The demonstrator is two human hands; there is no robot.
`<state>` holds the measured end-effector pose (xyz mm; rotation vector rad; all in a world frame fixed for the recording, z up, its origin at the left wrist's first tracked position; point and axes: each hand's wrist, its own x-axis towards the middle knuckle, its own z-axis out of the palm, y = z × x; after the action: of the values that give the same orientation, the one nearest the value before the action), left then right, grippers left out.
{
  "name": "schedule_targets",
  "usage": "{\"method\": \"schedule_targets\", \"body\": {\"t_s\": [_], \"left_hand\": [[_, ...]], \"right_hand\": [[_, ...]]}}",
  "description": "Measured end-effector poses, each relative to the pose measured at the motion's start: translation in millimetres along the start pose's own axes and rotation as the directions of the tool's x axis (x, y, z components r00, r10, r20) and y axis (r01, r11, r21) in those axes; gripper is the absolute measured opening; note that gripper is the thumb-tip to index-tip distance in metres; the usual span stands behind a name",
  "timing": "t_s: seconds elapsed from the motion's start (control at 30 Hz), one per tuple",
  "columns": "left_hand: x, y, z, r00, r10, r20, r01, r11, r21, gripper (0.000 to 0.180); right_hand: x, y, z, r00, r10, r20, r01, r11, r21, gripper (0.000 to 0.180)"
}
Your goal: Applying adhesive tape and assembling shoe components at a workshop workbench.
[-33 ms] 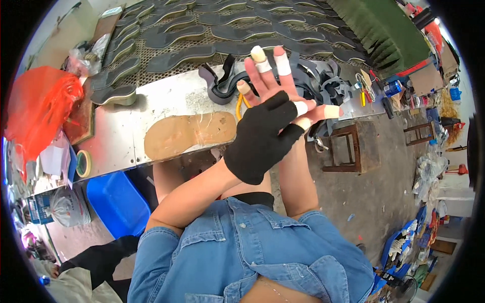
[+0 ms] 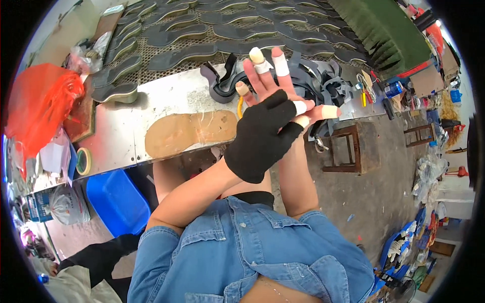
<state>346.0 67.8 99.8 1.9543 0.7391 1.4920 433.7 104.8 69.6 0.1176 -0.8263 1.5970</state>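
My left hand [image 2: 260, 139] wears a black fingerless glove, with white tape on its showing fingertips. It lies across the palm of my right hand [image 2: 270, 81], its fingers closed around the base of the right thumb. The right hand is raised and ungloved, fingers spread, with pale tape or covers on several fingertips. Just left of the hands, a tan sole-shaped board [image 2: 189, 132] rests on the white worktable [image 2: 118, 141], along its front edge. Behind the hands is a tangle of grey and black straps [image 2: 323, 83], partly hidden by them. A yellow loop [image 2: 240, 107] peeks out beside the glove.
Rows of dark shoe soles [image 2: 184, 55] lie on a mesh belt beyond the table, ending at a green fringed cover [image 2: 386, 38]. A red plastic bag [image 2: 43, 106] and a tape roll [image 2: 87, 161] sit left. Below are a blue tub [image 2: 116, 202] and, right, a wooden stool [image 2: 359, 149].
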Motion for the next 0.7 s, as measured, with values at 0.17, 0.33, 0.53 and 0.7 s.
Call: {"method": "schedule_targets", "body": {"t_s": [0.17, 0.33, 0.53, 0.7], "left_hand": [[-16.9, 0.5, -22.7, 0.99, -0.131, -0.045, 0.136, 0.982, 0.129, 0.022], [-41.8, -2.0, -44.9, 0.988, -0.153, -0.017, 0.154, 0.971, 0.183, 0.02], [-53.0, -4.2, -54.2, 0.984, -0.179, 0.018, 0.174, 0.971, 0.167, 0.015], [-54.4, -4.2, -66.3, 0.955, -0.292, 0.054, 0.282, 0.95, 0.136, 0.016]], "right_hand": [[-6.8, 22.0, 10.3, 0.978, 0.058, -0.203, -0.093, 0.981, -0.17, 0.129], [-28.8, 29.2, -8.4, 0.971, 0.098, -0.216, -0.177, 0.905, -0.388, 0.131], [-40.1, 40.9, -5.8, 0.962, 0.129, -0.241, -0.21, 0.912, -0.352, 0.125], [-47.7, 42.3, -2.9, 0.941, 0.162, -0.296, -0.279, 0.867, -0.412, 0.11]]}}
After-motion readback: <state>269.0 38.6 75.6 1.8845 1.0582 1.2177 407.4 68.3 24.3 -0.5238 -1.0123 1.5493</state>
